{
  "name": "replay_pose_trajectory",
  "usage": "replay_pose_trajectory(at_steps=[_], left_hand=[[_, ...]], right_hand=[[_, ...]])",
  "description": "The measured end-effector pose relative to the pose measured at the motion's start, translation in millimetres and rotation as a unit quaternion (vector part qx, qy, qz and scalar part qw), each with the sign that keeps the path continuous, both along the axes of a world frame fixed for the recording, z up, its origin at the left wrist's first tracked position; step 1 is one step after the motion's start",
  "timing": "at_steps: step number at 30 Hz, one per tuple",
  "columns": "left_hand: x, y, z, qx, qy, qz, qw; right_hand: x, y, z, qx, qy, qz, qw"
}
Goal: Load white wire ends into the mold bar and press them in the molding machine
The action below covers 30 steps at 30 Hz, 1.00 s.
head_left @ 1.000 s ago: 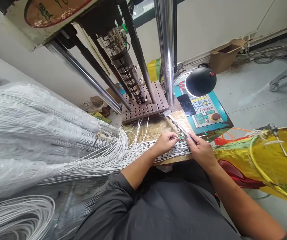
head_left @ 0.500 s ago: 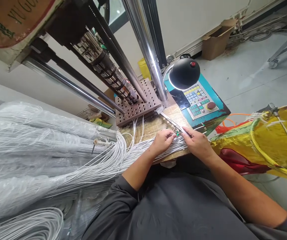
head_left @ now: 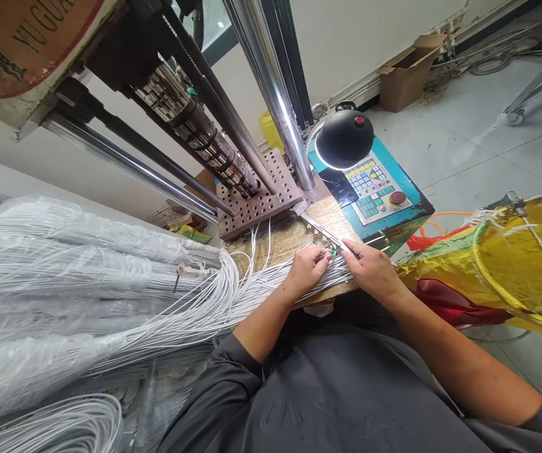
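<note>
My left hand (head_left: 307, 270) rests on a fan of thin white cables (head_left: 233, 292) spread over a wooden worktop (head_left: 290, 239). Its fingers are pinched together on a cable end beside a small green part (head_left: 334, 251). My right hand (head_left: 370, 267) sits just to the right, fingers closed in a pinch at the same spot, next to a narrow metal strip (head_left: 322, 230) that runs back toward the machine. What the right fingers grip is too small to make out.
A perforated metal plate (head_left: 256, 201) and steel columns (head_left: 271, 94) of a press stand behind the worktop. A black lamp (head_left: 344, 139) hangs over a teal control panel (head_left: 377, 189). Large bagged cable bundles (head_left: 63, 283) fill the left. Yellow sacking (head_left: 511, 270) lies right.
The view tilted and shifted over the last second. Both hands stay pinched at the same spot on the cable ends, with only slight finger movement.
</note>
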State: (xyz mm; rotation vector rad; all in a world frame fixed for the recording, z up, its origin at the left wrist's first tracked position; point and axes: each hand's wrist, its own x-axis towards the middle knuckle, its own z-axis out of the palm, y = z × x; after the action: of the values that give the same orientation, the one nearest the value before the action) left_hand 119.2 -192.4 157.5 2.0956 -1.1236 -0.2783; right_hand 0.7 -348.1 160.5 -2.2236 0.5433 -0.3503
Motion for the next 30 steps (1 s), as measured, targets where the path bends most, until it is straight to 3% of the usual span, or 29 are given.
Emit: replay_pose_trajectory(at_steps=[24, 30], left_hand=[[-2.1, -2.2, -2.7, -0.008, 0.002, 0.019, 1.000], [8.0, -1.1, 3.1, -0.062, 0.141, 0.067, 0.986]], right_hand=[[0.7, 0.9, -4.0, -0.056, 0.004, 0.017, 0.998], [0.4, 0.1, -1.3, -0.049, 0.004, 0.017, 0.999]])
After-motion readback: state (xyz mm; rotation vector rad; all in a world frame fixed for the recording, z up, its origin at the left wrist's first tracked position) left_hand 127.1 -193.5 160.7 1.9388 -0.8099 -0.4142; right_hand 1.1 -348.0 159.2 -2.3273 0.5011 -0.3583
